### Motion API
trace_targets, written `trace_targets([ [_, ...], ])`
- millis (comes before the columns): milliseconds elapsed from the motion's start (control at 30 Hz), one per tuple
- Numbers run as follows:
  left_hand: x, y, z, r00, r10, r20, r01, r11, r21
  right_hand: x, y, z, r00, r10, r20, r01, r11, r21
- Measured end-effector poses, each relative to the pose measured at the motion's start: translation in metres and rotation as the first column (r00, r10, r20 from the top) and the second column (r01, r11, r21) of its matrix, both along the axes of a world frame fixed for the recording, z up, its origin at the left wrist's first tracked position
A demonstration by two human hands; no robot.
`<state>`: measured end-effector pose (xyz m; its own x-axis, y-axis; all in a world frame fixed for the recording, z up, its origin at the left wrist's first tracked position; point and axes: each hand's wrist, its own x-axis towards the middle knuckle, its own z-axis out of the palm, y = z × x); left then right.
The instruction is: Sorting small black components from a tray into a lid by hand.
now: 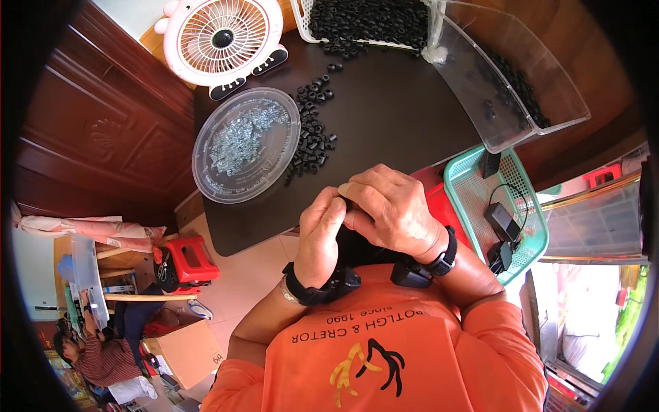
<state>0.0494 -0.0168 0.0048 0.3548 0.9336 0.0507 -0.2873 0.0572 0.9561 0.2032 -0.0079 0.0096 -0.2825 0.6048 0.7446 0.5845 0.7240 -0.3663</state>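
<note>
My left hand and my right hand meet fingertip to fingertip over the near edge of the black table top. Both pinch a small black part between them, mostly hidden by the fingers. Each wrist wears a black band. A loose pile of small black ring-shaped parts lies on the table beyond my hands. Left of the pile sits a clear round dish holding several small shiny metal pieces.
A pink-and-white desk fan stands at the far left. A white basket and a clear bin hold more black parts. A teal basket with cables sits right. A red stool and another person are lower left.
</note>
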Motion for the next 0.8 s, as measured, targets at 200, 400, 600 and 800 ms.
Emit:
trace_targets([
  [200,0.002,0.004,-0.007,0.994,0.098,-0.041,-0.091,0.985,0.146,-0.007,0.002,0.002,1.000,-0.019,0.001,0.019,1.000,0.006],
  [400,0.000,0.011,-0.009,0.990,0.133,-0.044,-0.118,0.962,0.247,-0.012,0.005,0.006,0.999,-0.034,0.011,0.034,0.999,0.008],
  [600,-0.008,0.011,-0.006,0.995,0.092,0.024,-0.095,0.976,0.198,-0.015,0.011,0.010,0.995,0.002,0.102,-0.009,0.998,0.068],
  [800,-0.009,0.011,-0.007,0.980,0.199,0.013,-0.195,0.948,0.253,-0.021,0.014,0.014,0.986,0.003,0.165,-0.017,0.997,0.078],
])
